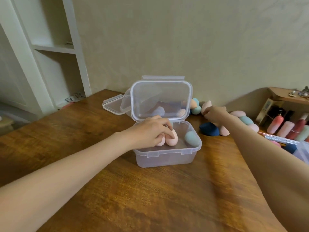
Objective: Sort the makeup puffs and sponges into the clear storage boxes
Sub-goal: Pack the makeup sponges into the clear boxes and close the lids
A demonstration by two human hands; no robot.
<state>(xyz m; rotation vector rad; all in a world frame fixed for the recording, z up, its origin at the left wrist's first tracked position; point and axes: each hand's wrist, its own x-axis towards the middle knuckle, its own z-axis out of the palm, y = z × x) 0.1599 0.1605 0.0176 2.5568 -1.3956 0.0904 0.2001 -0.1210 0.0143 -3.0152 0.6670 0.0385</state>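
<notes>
A clear storage box (164,158) stands open on the wooden table, its lid (161,99) raised at the back. Inside lie a teal sponge (192,138) and pink sponges (172,140). My left hand (150,131) reaches into the box and grips the pink sponges with curled fingers. My right hand (215,115) is stretched to the back right and pinches a pink sponge (206,105) from the pile by the wall. More pink and teal sponges (245,119) and a dark blue sponge (209,128) lie around that hand.
A second clear box with its loose lid (113,105) sits behind the open lid. Cosmetics bottles (284,126) and another clear box (302,151) crowd the right edge. A white shelf unit (50,47) stands at the left. The wooden table (133,198) spreads in front.
</notes>
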